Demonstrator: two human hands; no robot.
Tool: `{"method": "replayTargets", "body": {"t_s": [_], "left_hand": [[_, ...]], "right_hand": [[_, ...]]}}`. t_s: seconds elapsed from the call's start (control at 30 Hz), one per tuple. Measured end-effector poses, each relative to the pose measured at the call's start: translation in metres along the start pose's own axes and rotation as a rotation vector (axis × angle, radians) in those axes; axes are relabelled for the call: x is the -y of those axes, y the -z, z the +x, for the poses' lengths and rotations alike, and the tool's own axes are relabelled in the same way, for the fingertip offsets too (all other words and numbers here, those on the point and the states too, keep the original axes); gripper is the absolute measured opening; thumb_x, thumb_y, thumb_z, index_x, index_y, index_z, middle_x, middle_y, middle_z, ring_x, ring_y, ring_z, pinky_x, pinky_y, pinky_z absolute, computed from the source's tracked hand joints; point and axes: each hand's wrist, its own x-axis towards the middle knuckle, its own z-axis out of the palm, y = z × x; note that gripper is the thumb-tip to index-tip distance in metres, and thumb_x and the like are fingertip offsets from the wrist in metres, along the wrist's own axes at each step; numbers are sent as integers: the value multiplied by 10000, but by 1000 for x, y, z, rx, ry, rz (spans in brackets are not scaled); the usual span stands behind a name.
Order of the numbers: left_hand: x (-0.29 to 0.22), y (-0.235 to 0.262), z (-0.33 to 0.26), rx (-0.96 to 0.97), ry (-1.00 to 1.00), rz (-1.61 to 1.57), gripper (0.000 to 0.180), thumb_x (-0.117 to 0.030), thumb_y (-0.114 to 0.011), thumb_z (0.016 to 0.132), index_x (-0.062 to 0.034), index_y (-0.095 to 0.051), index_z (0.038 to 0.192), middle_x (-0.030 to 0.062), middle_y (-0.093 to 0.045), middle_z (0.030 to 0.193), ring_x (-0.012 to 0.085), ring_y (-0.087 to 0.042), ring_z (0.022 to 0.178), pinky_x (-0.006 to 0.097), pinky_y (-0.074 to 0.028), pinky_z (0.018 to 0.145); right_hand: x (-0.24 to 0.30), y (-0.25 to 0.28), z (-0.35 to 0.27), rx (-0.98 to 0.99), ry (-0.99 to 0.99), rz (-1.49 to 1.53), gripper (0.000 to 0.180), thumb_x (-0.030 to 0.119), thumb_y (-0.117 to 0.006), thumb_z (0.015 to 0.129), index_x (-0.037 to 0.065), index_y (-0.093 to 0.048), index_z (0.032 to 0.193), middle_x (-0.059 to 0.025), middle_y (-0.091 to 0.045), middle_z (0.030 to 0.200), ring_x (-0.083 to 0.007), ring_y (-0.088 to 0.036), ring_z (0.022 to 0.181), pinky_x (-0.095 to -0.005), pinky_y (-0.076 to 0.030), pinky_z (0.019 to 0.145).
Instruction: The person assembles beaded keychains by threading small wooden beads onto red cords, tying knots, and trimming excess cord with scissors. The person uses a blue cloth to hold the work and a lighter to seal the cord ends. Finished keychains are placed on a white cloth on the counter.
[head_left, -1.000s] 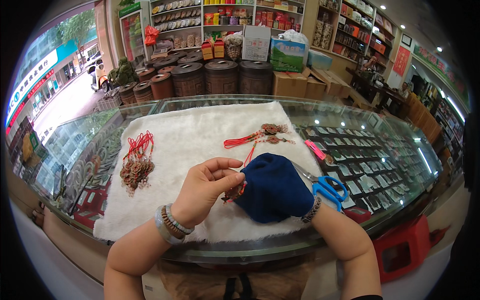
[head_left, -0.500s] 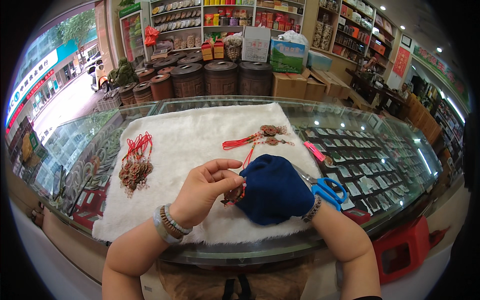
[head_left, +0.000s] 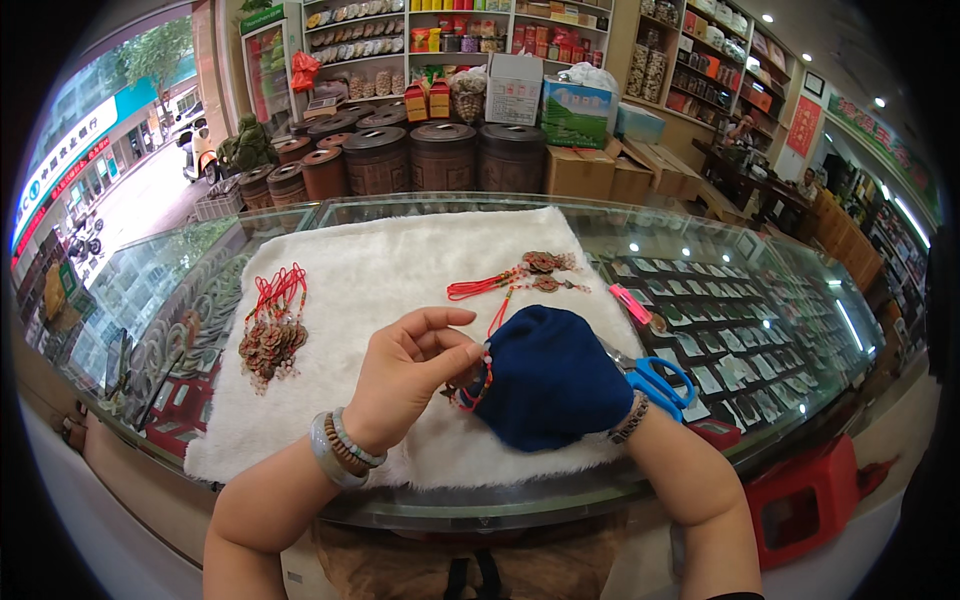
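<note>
Loosely curled, the left hand (head_left: 412,362) pinches a beaded charm (head_left: 470,390) beside a blue cloth (head_left: 552,382) over the white mat (head_left: 355,262); cloth covers the right hand, whose grip cannot be told.

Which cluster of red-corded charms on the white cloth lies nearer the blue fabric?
The right cluster, just beyond the blue fabric, its cords pointing left; the left cluster, a bigger pile, lies farther away.

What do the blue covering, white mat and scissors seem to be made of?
Blue covering: probably soft fabric, matte with gentle folds. White mat: plush, likely faux fur, judging by its shaggy edge. Scissors: handles apparently plastic, evenly bright blue; blades probably metal, grey.
</note>
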Motion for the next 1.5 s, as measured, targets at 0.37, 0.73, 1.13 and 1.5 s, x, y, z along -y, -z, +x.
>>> {"method": "replayTargets", "body": {"t_s": [0.37,0.73,1.13,1.5], "left_hand": [[5,-7,-4,-81,-338,395,198,-1,-748,883,13,-723,1079,51,-746,853,72,-670,787,235,-541,744],[7,0,3,-52,-336,436,225,-28,-774,896,5,-713,1111,60,-752,911,103,-706,831,238,-570,731],[12,2,7,0,-310,353,198,-37,-754,901,29,-727,1085,43,-745,917,76,-669,855,235,-557,777],[6,8,8,162,-432,733,280,36,-673,902,-14,-731,1172,100,-699,983,187,-693,862,308,-555,738]], "right_hand": [[15,-8,-3,4,8,9,156,262,-698,840,151,-643,744,-71,-642,781,-273,-652,763,-423,-494,627],[2,-8,-3,64,182,4,163,301,-697,834,222,-672,694,-22,-648,720,-264,-661,757,-444,-456,565],[16,-4,8,54,-74,134,143,302,-739,826,182,-679,779,-44,-665,736,-254,-663,680,-393,-494,590],[10,-1,6,41,95,79,89,280,-719,845,248,-710,762,-9,-637,709,-239,-649,700,-379,-478,616]]}}
